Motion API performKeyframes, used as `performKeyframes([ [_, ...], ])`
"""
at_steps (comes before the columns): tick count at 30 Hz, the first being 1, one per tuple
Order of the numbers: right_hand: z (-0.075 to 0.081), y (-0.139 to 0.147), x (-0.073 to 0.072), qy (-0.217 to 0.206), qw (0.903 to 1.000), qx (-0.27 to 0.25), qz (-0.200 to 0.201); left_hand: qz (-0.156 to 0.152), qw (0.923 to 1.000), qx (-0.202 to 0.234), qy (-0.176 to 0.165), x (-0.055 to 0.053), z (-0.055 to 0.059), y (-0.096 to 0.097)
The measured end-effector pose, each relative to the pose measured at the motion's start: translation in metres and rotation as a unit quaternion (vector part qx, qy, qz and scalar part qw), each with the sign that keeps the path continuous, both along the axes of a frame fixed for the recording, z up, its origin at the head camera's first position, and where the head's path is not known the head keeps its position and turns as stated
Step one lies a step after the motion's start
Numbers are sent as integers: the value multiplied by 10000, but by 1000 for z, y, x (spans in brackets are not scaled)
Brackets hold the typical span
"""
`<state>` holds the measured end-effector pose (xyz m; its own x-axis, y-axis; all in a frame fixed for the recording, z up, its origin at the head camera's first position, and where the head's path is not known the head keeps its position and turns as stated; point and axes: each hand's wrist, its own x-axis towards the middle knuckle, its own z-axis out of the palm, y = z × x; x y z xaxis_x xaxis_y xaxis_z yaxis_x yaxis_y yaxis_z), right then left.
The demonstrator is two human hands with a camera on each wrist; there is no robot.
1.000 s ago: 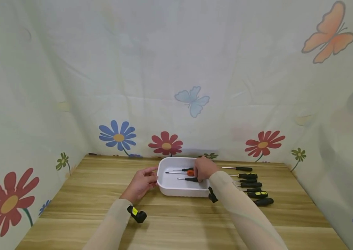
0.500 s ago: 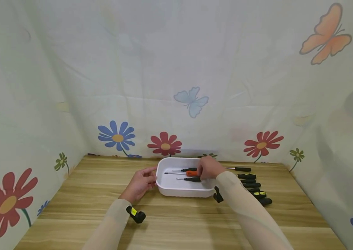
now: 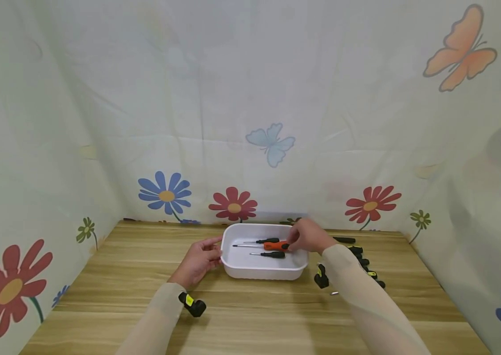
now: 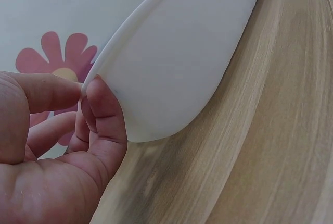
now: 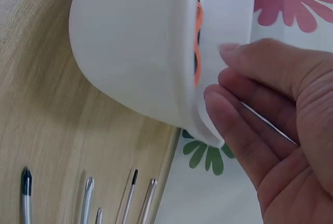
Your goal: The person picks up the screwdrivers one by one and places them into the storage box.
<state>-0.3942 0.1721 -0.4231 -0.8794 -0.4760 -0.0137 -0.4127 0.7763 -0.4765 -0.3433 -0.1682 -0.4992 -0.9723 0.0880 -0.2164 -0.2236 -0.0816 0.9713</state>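
Observation:
My left hand (image 3: pixel 197 264) pinches the left end of a white plastic container (image 3: pixel 259 273); in the left wrist view, thumb and fingers (image 4: pixel 106 104) lie on either side of its rim. Inside lie a screwdriver with an orange handle (image 3: pixel 271 245) and two smaller black-handled screwdrivers (image 3: pixel 273 255), tips to the left. My right hand (image 3: pixel 310 235) hovers at the container's right end, close to the orange handle's butt. In the right wrist view its thumb and fingertips are apart with nothing between them, and the orange handle (image 5: pixel 198 52) shows just over the rim.
Several more screwdrivers lie on the wood-patterned table (image 3: pixel 250 315) to the right, handles partly hidden behind my right forearm; one black handle (image 3: pixel 345 240) shows. Their metal shafts (image 5: pixel 87 200) appear in the right wrist view. A flowered curtain (image 3: pixel 197 148) surrounds the table.
My right hand has drawn back to the right, uncovering more of the orange handle and the black handle in front of it. My left hand stays on the container's rim.

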Motion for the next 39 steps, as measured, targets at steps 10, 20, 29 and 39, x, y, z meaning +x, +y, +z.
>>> performKeyframes([
  [10,10,18,10,86,9988,-445,159,36,10000,-45,33,-1,-1,0],
  [20,18,35,22,-86,9970,-767,-25,68,10000,0,9,-2,-1,0],
  [29,18,54,32,-200,9905,-1348,-169,101,9999,-11,-8,-1,-3,-1],
  [39,21,75,48,-34,9804,-1969,-93,68,10000,-20,57,0,-3,0],
])
